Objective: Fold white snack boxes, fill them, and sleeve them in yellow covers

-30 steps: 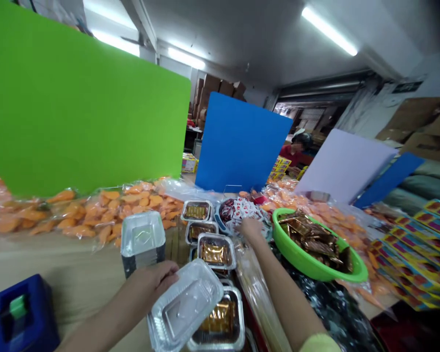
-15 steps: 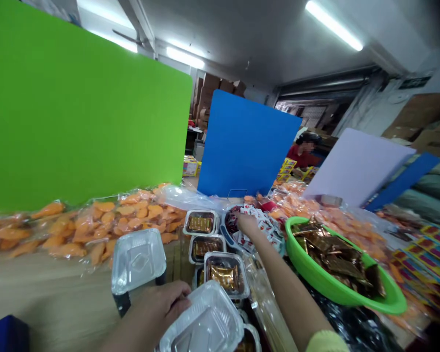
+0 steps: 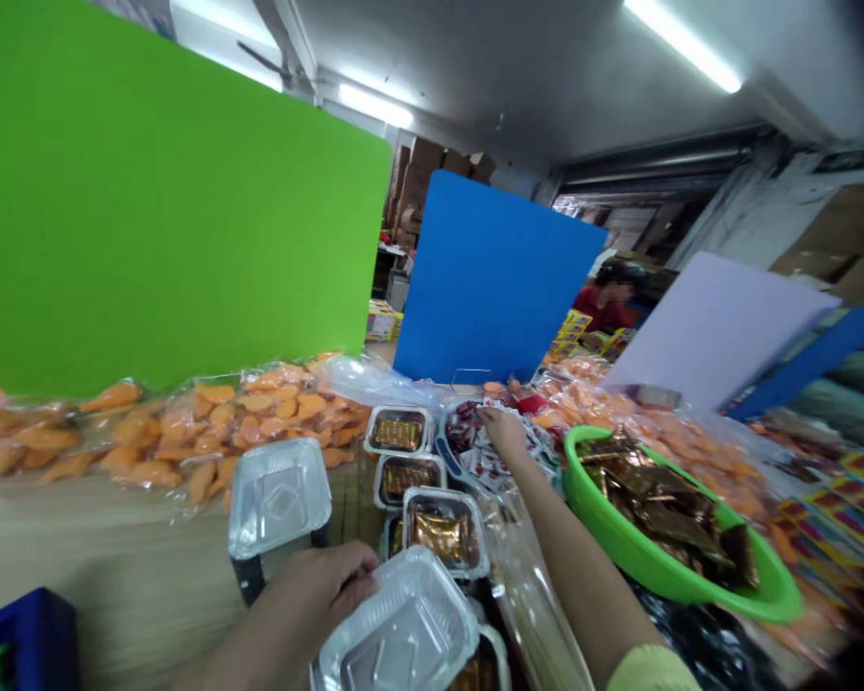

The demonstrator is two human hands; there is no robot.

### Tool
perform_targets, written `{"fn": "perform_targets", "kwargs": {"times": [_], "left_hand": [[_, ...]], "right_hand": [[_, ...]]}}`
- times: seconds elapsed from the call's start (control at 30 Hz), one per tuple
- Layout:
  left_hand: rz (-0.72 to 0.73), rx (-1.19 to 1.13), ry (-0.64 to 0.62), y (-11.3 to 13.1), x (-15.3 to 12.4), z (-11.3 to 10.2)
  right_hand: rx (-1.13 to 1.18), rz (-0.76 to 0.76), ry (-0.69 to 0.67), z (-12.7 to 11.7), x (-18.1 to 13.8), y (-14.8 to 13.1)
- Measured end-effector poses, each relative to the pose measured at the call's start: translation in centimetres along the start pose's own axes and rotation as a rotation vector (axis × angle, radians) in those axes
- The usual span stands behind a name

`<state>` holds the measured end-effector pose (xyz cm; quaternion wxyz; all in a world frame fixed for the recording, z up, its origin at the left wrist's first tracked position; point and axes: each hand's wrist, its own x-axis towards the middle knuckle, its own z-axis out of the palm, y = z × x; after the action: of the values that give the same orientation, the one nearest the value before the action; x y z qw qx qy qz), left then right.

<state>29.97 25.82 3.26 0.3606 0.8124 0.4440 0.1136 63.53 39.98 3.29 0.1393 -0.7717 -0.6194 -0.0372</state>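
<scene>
Leaning boards: a large green rectangular panel (image 3: 165,192), a blue panel (image 3: 496,278) and a pale lilac panel (image 3: 720,331), all tilted and propped up behind the work.
Far side: a person in a red shirt (image 3: 609,305), seen just past the blue panel's right edge, well apart from the work.
Worktop: a flat tan tabletop (image 3: 115,547), with a dark blue plastic crate (image 3: 21,638) at the near left corner.
Bags: clear plastic bags of orange pieces (image 3: 216,427), heaped along the far edge and running on to the right behind the basin.
Basin: a bright green round plastic basin (image 3: 640,566), tilted, just right of the right forearm and filled with bronze foil sachets (image 3: 662,509).
Trays: a stacked column of silver foil trays (image 3: 279,499) near the left hand; a row of silver foil trays holding gold-brown packets (image 3: 439,533) down the middle.
Left grip: clenched, the left hand (image 3: 324,585) curled over the rim of an empty silver foil tray (image 3: 396,629) at the row's near end.
Right grip: the right hand (image 3: 504,432) reached forward, resting on red-and-white sachets (image 3: 490,446) in a blue-rimmed tub (image 3: 443,451); pinching or merely touching, impossible to tell.
</scene>
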Motion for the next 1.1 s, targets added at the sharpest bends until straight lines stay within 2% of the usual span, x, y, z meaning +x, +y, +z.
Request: {"fn": "perform_targets", "kwargs": {"times": [0.2,0.37,0.53,0.67,0.77,0.9,1.03,1.1], "left_hand": [[0.047,0.031,-0.009,1.9,0.6,0.4],[0.057,0.086,0.012,3.2,0.6,0.6],[0.052,0.135,0.018,4.0,0.5,1.1],[0.062,0.141,0.04,4.1,0.1,1.3],[0.059,0.161,0.046,4.2,0.2,1.1],[0.073,0.207,0.031,4.9,1.1,1.3],[0.128,0.206,0.028,5.7,2.1,2.2],[0.157,0.196,0.021,6.0,2.3,2.7]], "right_hand": [[0.256,0.112,0.157,-1.7,-1.9,3.6],[0.412,0.153,0.268,-2.6,-3.6,5.3],[0.451,0.211,0.344,-3.8,-5.0,5.4],[0.53,0.179,0.342,-5.3,-5.6,3.9],[0.627,0.078,0.272,-7.5,-7.3,1.7],[0.714,-0.121,0.071,-10.5,-13.1,-2.2],[0.749,-0.481,-0.165,-11.3,-19.4,-5.0],[0.725,-0.564,-0.178,-11.2,-20.8,-4.9]]}}
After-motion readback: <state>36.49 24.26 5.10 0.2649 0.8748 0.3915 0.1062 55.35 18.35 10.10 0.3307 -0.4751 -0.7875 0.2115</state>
